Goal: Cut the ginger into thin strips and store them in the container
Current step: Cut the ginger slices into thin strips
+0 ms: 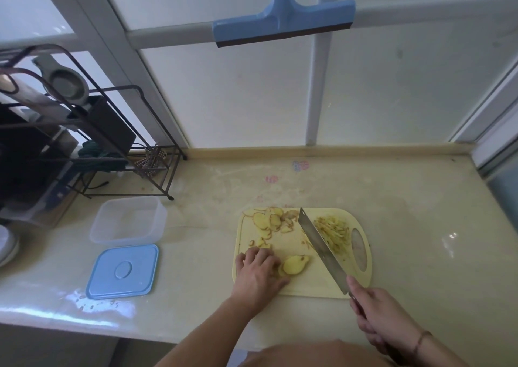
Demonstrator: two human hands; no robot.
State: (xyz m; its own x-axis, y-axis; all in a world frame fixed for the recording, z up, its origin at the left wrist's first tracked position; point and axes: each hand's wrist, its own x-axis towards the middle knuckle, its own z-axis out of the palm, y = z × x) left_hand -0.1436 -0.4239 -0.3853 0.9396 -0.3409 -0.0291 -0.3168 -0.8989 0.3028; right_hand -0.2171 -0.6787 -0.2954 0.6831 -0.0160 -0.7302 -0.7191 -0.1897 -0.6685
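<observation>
Though closed round the cleaver's handle, the right hand [384,319] hid that handle almost wholly, with only a dark sliver showing at the knuckles and the lower fingers cut off near the frame's bottom edge. Gripped there, the broad steel cleaver [322,250], slanted across the pale yellow plastic cutting board [294,289], its tip toward the far edge and its flat side just beside the heap of thin ginger strips [335,230] near the board's oval handle hole. Hard to tell whether the edge touched the board or hung just above it. Left hand [259,271] laid palm-down on the board's near left part, fingers bent, fingertips tucked under and out of sight; pressed against a small stack of ginger slices [293,264], partly covered on its left side, so no clear hold visible. More round ginger slices [270,220] scattered along the board's far left, some overlapping, with peel bits among them too small to separate. Well left of the board, on the cream countertop [406,204], a clear square plastic container [129,219], open, contents not discernible; just in front of it a light blue square lid [123,271], lying flat. At the far left a dark wire rack [92,131], its load dim and cropped.
</observation>
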